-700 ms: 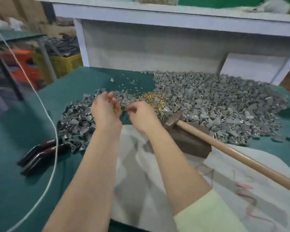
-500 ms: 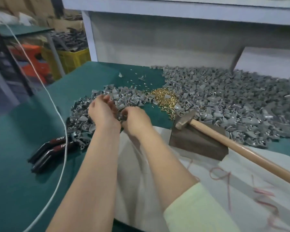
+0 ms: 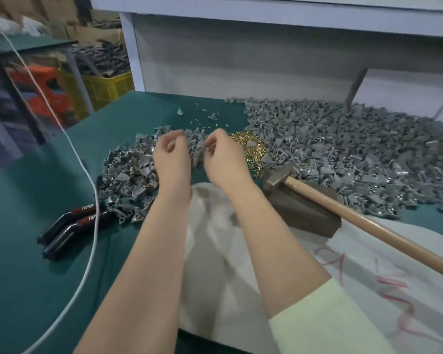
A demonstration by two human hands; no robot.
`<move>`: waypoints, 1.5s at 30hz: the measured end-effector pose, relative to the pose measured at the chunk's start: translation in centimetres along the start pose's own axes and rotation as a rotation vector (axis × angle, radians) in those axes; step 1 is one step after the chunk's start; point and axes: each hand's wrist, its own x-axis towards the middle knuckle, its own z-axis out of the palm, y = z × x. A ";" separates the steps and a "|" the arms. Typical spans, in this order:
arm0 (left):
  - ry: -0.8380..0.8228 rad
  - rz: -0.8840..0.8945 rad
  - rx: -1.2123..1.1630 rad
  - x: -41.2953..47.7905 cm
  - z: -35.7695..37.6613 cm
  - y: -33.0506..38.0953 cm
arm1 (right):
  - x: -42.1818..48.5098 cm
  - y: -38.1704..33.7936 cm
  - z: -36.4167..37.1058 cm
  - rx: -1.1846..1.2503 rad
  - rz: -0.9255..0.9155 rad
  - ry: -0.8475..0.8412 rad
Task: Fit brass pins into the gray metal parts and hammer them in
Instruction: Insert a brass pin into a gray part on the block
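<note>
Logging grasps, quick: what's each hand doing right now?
Left hand: fingers curled; whether it holds anything cannot be told.
Right hand: fingers curled; what it holds, if anything, cannot be told.

Soft even indoor light, faint shadows, slight motion blur, wide-angle edge bending

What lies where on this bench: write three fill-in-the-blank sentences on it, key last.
1. The hammer rests its head on a brown ____.
2. The brass pins lie between two heaps of ____ metal parts.
3. The hammer's handle is made of ____.
Missing words: block; gray; wood.
</note>
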 end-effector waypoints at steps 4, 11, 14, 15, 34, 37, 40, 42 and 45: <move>-0.534 0.056 0.087 -3.0 3.2 0.9 | -0.6 1.5 -6.6 0.069 0.021 0.118; -0.718 0.157 0.237 -7.7 7.1 -0.3 | -5.7 7.4 -14.2 0.164 0.186 0.049; -0.645 0.101 0.190 -8.0 7.3 -0.8 | -7.4 9.3 -16.3 -0.185 0.264 -0.144; -0.633 0.089 0.194 -7.8 7.3 -1.0 | -7.6 9.6 -16.7 -0.277 0.302 -0.226; -0.445 0.065 0.478 -6.6 6.6 -3.8 | -7.4 10.7 -16.0 0.244 0.567 0.158; -0.452 0.029 0.506 -6.6 6.7 -3.8 | -7.3 10.7 -16.0 0.220 0.563 0.202; -0.437 0.034 0.561 -6.3 6.4 -3.4 | -7.3 10.4 -15.9 0.228 0.548 0.213; -0.436 0.066 0.652 -6.0 5.7 -2.7 | -7.3 10.2 -15.7 0.269 0.547 0.184; -0.471 0.093 0.786 -5.5 4.5 -1.6 | -7.3 9.8 -15.1 0.342 0.550 0.120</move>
